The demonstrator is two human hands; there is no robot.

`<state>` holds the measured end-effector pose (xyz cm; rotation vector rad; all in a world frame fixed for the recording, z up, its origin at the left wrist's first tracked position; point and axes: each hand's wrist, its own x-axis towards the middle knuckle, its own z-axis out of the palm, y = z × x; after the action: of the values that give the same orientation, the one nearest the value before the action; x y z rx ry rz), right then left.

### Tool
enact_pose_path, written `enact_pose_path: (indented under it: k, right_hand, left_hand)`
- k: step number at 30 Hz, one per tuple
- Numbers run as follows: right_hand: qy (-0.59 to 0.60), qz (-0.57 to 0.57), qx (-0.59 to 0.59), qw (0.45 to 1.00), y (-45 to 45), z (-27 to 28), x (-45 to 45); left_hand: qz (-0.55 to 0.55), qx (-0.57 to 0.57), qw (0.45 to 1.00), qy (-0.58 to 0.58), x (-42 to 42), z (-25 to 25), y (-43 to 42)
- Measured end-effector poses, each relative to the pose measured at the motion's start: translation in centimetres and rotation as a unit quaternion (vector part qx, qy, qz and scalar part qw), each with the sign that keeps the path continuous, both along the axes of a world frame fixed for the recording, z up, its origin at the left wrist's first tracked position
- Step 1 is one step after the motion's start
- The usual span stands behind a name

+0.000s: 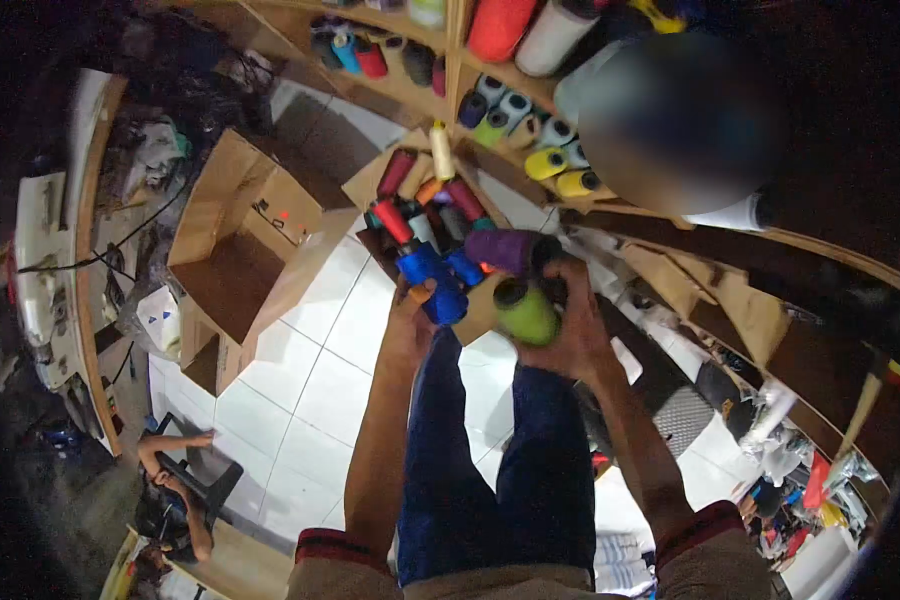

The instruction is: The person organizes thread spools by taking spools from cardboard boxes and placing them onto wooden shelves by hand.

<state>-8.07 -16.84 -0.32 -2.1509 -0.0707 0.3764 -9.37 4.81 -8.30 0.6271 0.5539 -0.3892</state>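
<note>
My left hand (406, 318) is closed around a blue thread cone (434, 288) at the near side of a cardboard box. My right hand (576, 325) grips a green thread cone (526, 312), and a purple thread cone (500, 250) lies against its fingertips; the fingers are partly hidden. Beyond both hands, the cardboard box (370, 180) is heaped with several thread cones, among them a red cone (391, 221), a maroon cone (397, 172) and a cream cone (441, 152) standing upright.
To the left, an open cardboard carton (295, 262) stands on the white tiled floor (315, 375). Wooden shelves (454, 60) with several thread cones rise ahead and to the right. A person (185, 500) sits at the lower left. A blurred round patch covers the upper right.
</note>
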Motion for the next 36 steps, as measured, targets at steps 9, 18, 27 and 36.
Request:
enact_pose_path:
  k: [9, 18, 27, 36]
  right_hand:
    - [-0.215, 0.303, -0.197, 0.908, -4.2, 21.4, -3.3]
    - [-0.321, 0.441, -0.302, 0.782, -7.6, 29.6, -7.7]
    - [-0.092, 0.192, -0.154, 0.965, -13.2, 38.3, -12.1]
    - [0.021, -0.220, 0.480, 0.849, -24.0, 37.8, -18.6]
  left_hand:
    - [-0.127, -0.180, 0.975, -0.009, -1.5, 17.2, -6.8]
    - [-0.264, -0.192, 0.945, -0.030, -5.0, 23.1, -10.4]
    - [-0.330, -0.234, 0.897, -0.179, -5.7, 29.2, -16.5]
    - [-0.353, -0.301, 0.881, -0.095, -6.1, 32.1, -26.1]
